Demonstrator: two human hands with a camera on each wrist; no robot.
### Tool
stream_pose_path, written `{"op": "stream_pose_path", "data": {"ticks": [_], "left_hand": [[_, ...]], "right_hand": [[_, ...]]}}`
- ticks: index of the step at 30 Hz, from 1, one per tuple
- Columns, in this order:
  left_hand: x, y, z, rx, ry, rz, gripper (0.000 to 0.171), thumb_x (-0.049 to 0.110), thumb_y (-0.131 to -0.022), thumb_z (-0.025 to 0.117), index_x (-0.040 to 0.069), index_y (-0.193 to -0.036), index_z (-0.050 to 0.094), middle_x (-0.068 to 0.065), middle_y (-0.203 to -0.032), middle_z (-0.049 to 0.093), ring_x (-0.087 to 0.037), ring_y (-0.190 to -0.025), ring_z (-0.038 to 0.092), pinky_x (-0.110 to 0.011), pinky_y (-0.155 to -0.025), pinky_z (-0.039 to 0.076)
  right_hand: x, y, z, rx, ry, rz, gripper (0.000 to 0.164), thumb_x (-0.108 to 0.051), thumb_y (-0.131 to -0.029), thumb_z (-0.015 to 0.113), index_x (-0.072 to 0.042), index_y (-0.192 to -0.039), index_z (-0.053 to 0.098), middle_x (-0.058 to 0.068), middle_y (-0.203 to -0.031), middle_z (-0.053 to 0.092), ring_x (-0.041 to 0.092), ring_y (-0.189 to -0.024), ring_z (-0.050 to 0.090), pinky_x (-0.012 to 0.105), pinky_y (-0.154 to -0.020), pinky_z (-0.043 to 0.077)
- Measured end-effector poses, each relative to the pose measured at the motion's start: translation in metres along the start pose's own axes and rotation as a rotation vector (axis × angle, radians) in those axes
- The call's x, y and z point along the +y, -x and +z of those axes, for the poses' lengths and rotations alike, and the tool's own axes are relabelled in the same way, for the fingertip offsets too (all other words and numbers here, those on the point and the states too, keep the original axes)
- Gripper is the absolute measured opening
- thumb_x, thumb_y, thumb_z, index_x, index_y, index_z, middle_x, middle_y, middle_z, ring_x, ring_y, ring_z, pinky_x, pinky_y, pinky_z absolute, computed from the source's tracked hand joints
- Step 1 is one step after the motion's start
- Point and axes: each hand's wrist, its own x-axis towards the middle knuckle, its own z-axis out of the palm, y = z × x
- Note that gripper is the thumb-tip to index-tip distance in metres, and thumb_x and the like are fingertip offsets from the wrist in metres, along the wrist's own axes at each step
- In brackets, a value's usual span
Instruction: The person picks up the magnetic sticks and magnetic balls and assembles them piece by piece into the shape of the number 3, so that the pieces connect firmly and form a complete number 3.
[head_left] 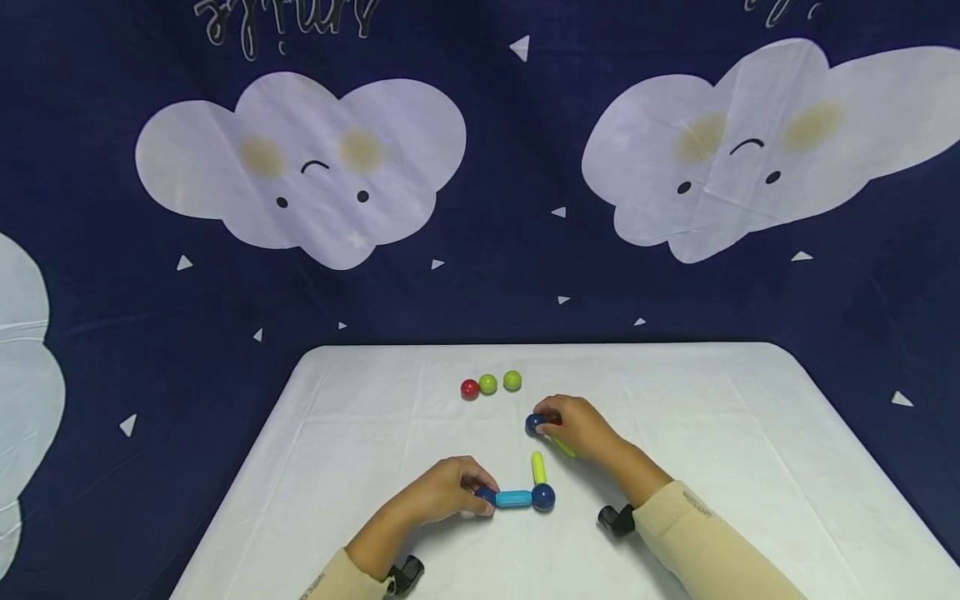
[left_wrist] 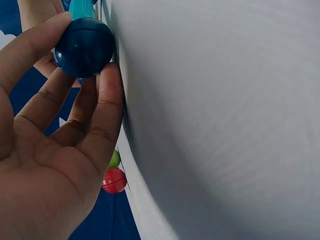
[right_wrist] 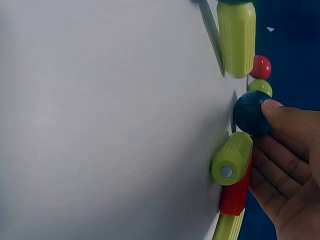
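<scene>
My left hand (head_left: pixel 444 493) grips a dark blue ball (left_wrist: pixel 84 47) between thumb and fingers. A light blue magnetic rod (head_left: pixel 513 499) joins this ball to a second dark blue ball (head_left: pixel 543 498). From that second ball a yellow-green rod (head_left: pixel 538 468) points away across the table. Farther back, my right hand (head_left: pixel 583 427) pinches another dark blue ball (right_wrist: pixel 250 114) near the tabletop. Close by its fingers lie a yellow-green rod (right_wrist: pixel 233 159) with a metal tip, a red rod (right_wrist: pixel 235 198) and another yellow-green rod (right_wrist: pixel 230 228), partly covered by the hand in the head view.
Toward the back of the white table (head_left: pixel 360 450) sit a red ball (head_left: pixel 469 389) and two green balls, one (head_left: pixel 487 384) beside the red and the other (head_left: pixel 512 381) slightly apart. A dark blue cloth (head_left: pixel 517 167) with clouds hangs behind the table's far edge.
</scene>
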Motion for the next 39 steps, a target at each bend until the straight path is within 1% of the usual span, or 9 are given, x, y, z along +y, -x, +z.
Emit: {"op": "stream_pose_path", "data": {"ticks": [11,15,18,20,26,30,35,37,39], "left_hand": [[-0.003,-0.002,0.001,0.0,0.003,-0.003,0.021,0.017,-0.079,0.086,0.018,-0.098,0.078,0.002,-0.098,0.067,-0.016,-0.093,0.058,-0.03,-0.082,0.047],[-0.002,-0.001,0.001,0.001,0.003,0.004,0.021,0.016,-0.079,0.086,0.016,-0.098,0.078,0.001,-0.098,0.067,-0.016,-0.093,0.058,-0.029,-0.081,0.047],[-0.001,0.0,0.0,0.001,0.0,0.012,0.021,0.016,-0.079,0.086,0.016,-0.098,0.078,0.001,-0.097,0.067,-0.016,-0.092,0.059,-0.028,-0.08,0.047],[0.0,0.0,0.0,0.001,-0.005,0.015,0.021,0.016,-0.079,0.086,0.016,-0.098,0.078,0.002,-0.097,0.066,-0.015,-0.092,0.059,-0.027,-0.08,0.047],[0.001,0.001,0.001,-0.003,-0.016,0.011,0.02,0.016,-0.079,0.086,0.017,-0.097,0.078,0.003,-0.095,0.065,-0.015,-0.09,0.058,-0.026,-0.078,0.047],[0.002,0.001,0.002,-0.005,-0.019,0.014,0.02,0.015,-0.078,0.086,0.016,-0.097,0.078,0.003,-0.095,0.064,-0.015,-0.089,0.058,-0.025,-0.076,0.047],[0.002,0.001,0.003,-0.006,-0.03,0.017,0.021,0.014,-0.078,0.086,0.016,-0.096,0.077,0.003,-0.094,0.064,-0.014,-0.088,0.057,-0.024,-0.075,0.046],[0.002,0.001,0.003,-0.006,-0.034,0.016,0.021,0.015,-0.077,0.087,0.016,-0.096,0.077,0.004,-0.094,0.063,-0.014,-0.088,0.057,-0.024,-0.075,0.046],[0.002,0.001,0.004,-0.006,-0.039,0.018,0.022,0.015,-0.077,0.087,0.017,-0.096,0.077,0.004,-0.094,0.063,-0.013,-0.088,0.057,-0.023,-0.076,0.046]], "right_hand": [[0.002,0.015,-0.001,-0.015,0.006,-0.087,0.025,-0.02,-0.088,0.078,-0.015,-0.113,0.075,-0.003,-0.106,0.073,0.009,-0.093,0.062,0.037,-0.089,0.054],[0.004,0.019,0.0,-0.025,-0.016,-0.126,0.024,-0.02,-0.089,0.077,-0.016,-0.113,0.074,0.0,-0.113,0.073,0.016,-0.106,0.065,0.041,-0.097,0.053],[0.004,0.023,0.001,-0.009,-0.02,-0.13,0.023,-0.019,-0.089,0.078,-0.017,-0.112,0.075,0.003,-0.118,0.071,0.023,-0.119,0.061,0.045,-0.103,0.05],[0.003,0.027,0.001,0.012,0.0,-0.129,0.024,-0.02,-0.088,0.079,-0.017,-0.111,0.075,0.001,-0.116,0.07,0.023,-0.12,0.059,0.045,-0.104,0.05],[0.001,0.034,0.004,0.057,0.079,-0.137,0.026,-0.023,-0.086,0.081,-0.018,-0.11,0.076,-0.004,-0.109,0.074,0.014,-0.104,0.056,0.039,-0.094,0.05],[0.0,0.04,0.004,0.064,0.068,-0.131,0.025,-0.022,-0.086,0.081,-0.016,-0.11,0.076,-0.001,-0.113,0.075,0.016,-0.103,0.062,0.041,-0.096,0.051],[-0.004,0.048,0.005,0.041,0.01,-0.061,0.024,-0.017,-0.086,0.08,-0.014,-0.109,0.075,-0.006,-0.093,0.07,0.01,-0.08,0.058,0.028,-0.073,0.05],[-0.006,0.051,0.006,0.046,-0.016,-0.026,0.024,-0.016,-0.086,0.08,-0.013,-0.109,0.075,-0.008,-0.089,0.069,0.007,-0.074,0.052,0.025,-0.068,0.045],[-0.008,0.055,0.008,0.049,-0.062,0.025,0.024,-0.014,-0.086,0.08,-0.012,-0.109,0.074,-0.005,-0.092,0.071,0.006,-0.071,0.053,0.023,-0.065,0.046]]}}
